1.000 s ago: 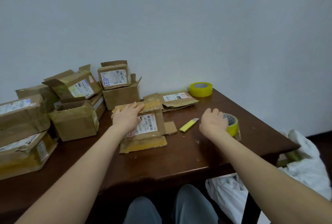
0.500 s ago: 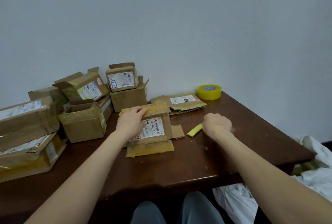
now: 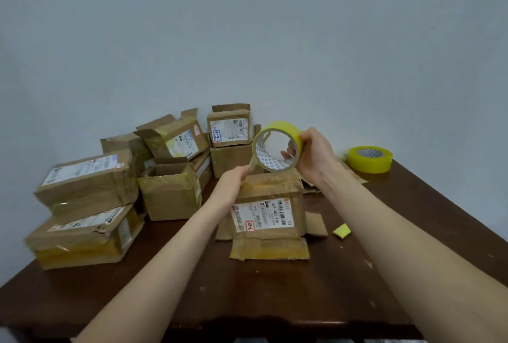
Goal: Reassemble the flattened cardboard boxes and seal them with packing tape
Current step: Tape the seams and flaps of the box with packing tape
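A cardboard box [image 3: 270, 199] with a white shipping label lies on the dark wooden table [image 3: 247, 293], its flaps spread out front and back. Above its far edge my right hand [image 3: 316, 154] holds a yellow tape roll [image 3: 286, 129] in the air, a finger showing through the core. My left hand [image 3: 233, 182] pinches the free end of the tape just below the roll, over the box's far flap.
A second yellow tape roll [image 3: 369, 160] sits at the back right of the table. Several cardboard boxes [image 3: 88, 177] are stacked left and behind, one open-topped [image 3: 170, 194]. A small yellow object [image 3: 341, 231] lies right of the box. A flat box lies behind my right wrist.
My right hand picked the tape roll up off the table and raised it above the box. My left hand left the box top and took hold of the tape end.
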`<action>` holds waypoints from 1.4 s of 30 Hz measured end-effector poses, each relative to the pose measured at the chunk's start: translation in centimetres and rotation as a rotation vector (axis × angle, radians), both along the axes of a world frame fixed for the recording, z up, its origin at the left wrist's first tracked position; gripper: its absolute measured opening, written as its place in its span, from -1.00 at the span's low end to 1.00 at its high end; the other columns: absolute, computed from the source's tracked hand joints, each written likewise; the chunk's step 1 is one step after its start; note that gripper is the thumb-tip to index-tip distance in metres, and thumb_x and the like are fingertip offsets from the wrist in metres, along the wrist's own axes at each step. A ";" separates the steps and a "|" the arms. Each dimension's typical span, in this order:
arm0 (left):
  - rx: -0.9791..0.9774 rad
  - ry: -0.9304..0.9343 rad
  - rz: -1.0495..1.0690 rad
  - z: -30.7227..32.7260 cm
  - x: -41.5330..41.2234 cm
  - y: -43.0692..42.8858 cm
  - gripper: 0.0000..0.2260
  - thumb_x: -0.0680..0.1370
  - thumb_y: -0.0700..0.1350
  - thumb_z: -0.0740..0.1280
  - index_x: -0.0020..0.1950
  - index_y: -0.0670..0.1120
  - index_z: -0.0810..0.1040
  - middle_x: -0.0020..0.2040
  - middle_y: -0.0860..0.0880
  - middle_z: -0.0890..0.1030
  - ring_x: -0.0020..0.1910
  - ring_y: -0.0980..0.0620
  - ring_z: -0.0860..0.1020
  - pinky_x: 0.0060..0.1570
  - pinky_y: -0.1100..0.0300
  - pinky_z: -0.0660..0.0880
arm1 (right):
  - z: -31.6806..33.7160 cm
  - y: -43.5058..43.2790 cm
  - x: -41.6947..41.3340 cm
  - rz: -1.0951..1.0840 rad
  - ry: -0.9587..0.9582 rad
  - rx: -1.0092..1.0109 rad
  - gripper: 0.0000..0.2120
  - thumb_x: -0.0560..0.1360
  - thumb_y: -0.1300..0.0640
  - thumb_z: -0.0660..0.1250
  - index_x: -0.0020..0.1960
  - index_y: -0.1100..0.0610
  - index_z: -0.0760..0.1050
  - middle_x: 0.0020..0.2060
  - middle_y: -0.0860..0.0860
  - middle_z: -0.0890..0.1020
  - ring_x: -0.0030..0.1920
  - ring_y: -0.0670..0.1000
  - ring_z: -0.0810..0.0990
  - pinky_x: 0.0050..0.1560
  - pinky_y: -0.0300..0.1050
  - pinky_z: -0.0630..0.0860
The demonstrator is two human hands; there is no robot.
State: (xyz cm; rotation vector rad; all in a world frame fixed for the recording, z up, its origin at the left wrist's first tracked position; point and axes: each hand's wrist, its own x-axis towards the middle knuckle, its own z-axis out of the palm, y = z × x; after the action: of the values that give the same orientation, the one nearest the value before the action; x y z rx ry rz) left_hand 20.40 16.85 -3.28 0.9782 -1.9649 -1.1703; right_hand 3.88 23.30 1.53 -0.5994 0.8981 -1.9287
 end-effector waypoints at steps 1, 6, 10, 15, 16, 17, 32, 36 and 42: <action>0.148 0.146 0.025 0.5 0.1 -0.4 -0.60 0.64 0.11 0.03 0.14 -0.07 0.59 0.27 -0.06 0.54 0.25 -0.01 0.48 0.37 0.07 0.28 | -0.2 -0.4 0.2 0.041 -0.036 -0.021 -0.79 0.46 0.28 0.06 -0.34 0.13 0.24 -0.51 0.04 0.29 -0.44 0.03 0.28 -0.21 -0.09 0.40; 0.274 0.262 0.080 1.5 -0.4 -1.4 -0.51 0.55 0.22 0.21 -0.10 -0.18 0.66 -0.05 -0.13 0.69 0.01 -0.07 0.62 0.12 0.07 0.47 | -0.6 -1.1 1.1 0.158 -0.051 -0.041 -0.78 0.51 0.25 0.06 -0.30 0.16 0.32 -0.54 0.02 0.37 -0.45 0.00 0.34 -0.21 -0.09 0.44; 0.155 0.339 0.178 0.2 -0.7 -2.4 -0.73 0.44 0.08 0.38 -0.22 -0.12 0.49 -0.20 -0.14 0.60 -0.15 -0.06 0.53 -0.05 0.05 0.46 | -1.2 -0.7 0.9 0.163 0.535 0.030 -0.88 0.60 0.06 0.24 -0.06 0.08 0.48 -0.34 -0.04 0.50 -0.36 -0.07 0.49 -0.24 -0.18 0.50; 0.103 0.347 0.283 -0.5 -0.8 -2.0 -0.75 0.59 -0.14 0.27 -0.28 -0.17 0.41 -0.33 -0.12 0.50 -0.43 -0.02 0.54 -0.32 0.15 0.56 | -1.4 -2.1 0.0 0.049 1.033 0.007 -0.64 0.47 0.04 0.43 0.24 -0.13 0.48 0.09 -0.06 0.56 -0.07 -0.10 0.55 -0.14 -0.37 0.47; 0.096 0.346 0.309 -0.7 -0.6 -1.9 -0.73 0.60 -0.16 0.24 -0.29 -0.18 0.40 -0.37 -0.11 0.49 -0.50 0.00 0.49 -0.44 0.18 0.50 | -1.2 -2.3 -0.1 0.063 1.077 0.005 -0.61 0.46 0.03 0.45 0.26 -0.13 0.49 0.15 -0.06 0.55 0.02 -0.09 0.54 -0.09 -0.38 0.45; 0.089 0.348 0.335 -0.9 -0.4 -2.0 -0.72 0.61 -0.16 0.22 -0.31 -0.17 0.39 -0.41 -0.10 0.46 -0.55 0.02 0.42 -0.51 0.21 0.41 | -1.1 -2.6 -0.2 0.075 1.138 0.018 -0.58 0.45 0.02 0.45 0.28 -0.12 0.48 0.20 -0.07 0.54 0.11 -0.08 0.52 -0.05 -0.39 0.42; 0.248 0.250 0.466 -3.9 2.9 -3.5 -0.73 0.60 -0.14 0.22 -0.31 -0.10 0.40 -0.40 0.00 0.36 -0.48 0.11 0.30 -0.61 0.31 0.19 | -0.9 -3.3 0.1 0.121 1.569 0.132 -0.57 0.44 -0.13 0.41 0.29 -0.11 0.51 0.15 -0.07 0.53 0.14 -0.09 0.45 0.10 -0.21 0.33; 0.453 0.154 0.329 -5.4 1.3 -2.9 -0.74 0.63 -0.07 0.15 -0.24 -0.07 0.44 -0.44 0.01 0.33 -0.55 0.12 0.22 -0.62 0.35 0.10 | -1.1 -3.3 0.5 0.108 1.610 0.108 -0.58 0.48 -0.14 0.37 0.31 -0.09 0.49 0.22 -0.04 0.55 0.16 -0.05 0.47 0.12 -0.17 0.36; 0.171 -0.316 0.386 -7.2 1.8 -4.0 -0.78 0.61 0.00 0.19 0.09 -0.12 0.50 -0.16 -0.09 0.58 -0.34 0.00 0.53 -0.40 0.21 0.48 | -1.4 -3.9 0.3 0.097 1.650 0.157 -0.57 0.49 -0.20 0.31 0.33 -0.12 0.46 0.15 0.07 0.56 0.15 0.06 0.52 0.16 -0.04 0.44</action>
State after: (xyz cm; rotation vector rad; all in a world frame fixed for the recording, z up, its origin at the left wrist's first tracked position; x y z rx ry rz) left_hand 22.18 12.89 -10.52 1.6329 -1.8099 -1.0196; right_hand 4.18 19.43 0.09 -2.1434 1.8411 -0.9046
